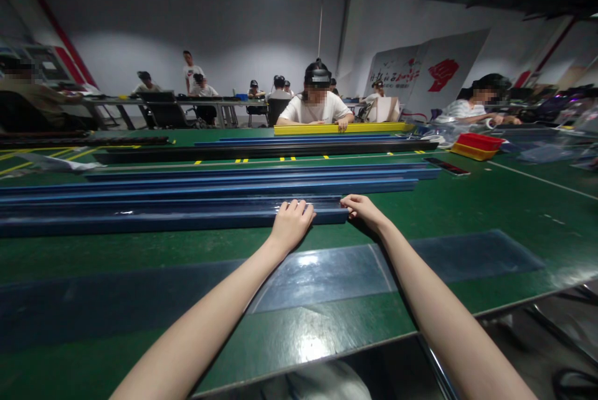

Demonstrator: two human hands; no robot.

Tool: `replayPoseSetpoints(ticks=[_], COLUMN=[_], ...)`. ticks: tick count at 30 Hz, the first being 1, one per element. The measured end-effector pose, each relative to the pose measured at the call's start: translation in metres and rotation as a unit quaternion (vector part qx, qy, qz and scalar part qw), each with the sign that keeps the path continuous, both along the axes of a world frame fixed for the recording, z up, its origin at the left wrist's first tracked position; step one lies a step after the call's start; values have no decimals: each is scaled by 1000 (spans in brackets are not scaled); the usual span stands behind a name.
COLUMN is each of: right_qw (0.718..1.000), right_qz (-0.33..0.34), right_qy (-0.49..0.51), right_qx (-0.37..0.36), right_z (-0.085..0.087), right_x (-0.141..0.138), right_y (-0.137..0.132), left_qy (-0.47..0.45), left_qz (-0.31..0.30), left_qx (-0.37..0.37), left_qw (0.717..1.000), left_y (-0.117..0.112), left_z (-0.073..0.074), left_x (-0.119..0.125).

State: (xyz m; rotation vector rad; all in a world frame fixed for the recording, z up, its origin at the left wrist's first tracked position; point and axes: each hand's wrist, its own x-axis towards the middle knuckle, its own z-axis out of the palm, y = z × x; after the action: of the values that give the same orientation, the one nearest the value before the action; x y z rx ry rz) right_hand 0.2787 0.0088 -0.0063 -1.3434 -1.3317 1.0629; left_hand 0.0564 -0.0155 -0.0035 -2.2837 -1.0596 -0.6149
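Several long dark blue rails lie side by side across the green table, running left to right. The nearest blue rail ends just past the middle. My left hand is curled over its near edge close to that end, fingers wrapped on top. My right hand grips the very end of the same rail, fingers bent round it. A flat dark plastic strip lies on the table under my forearms.
More blue and black rails and a yellow rail lie farther back. A person sits across at the yellow rail. Red and yellow trays and a phone sit at the right. Other people work beyond.
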Motion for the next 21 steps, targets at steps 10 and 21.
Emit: replayPoseSetpoints(ticks=[10,21], right_qw=[1000,1000], right_qz=[-3,0], right_qy=[-10,-18], right_qx=[-3,8], right_z=[-2,-6], right_x=[0,3], right_y=[2,3], left_qy=[-15,-15], left_qz=[-10,-11], left_qx=[7,4], left_qw=[1000,1000], left_y=[3,1], left_z=[-1,0], left_x=[-1,0])
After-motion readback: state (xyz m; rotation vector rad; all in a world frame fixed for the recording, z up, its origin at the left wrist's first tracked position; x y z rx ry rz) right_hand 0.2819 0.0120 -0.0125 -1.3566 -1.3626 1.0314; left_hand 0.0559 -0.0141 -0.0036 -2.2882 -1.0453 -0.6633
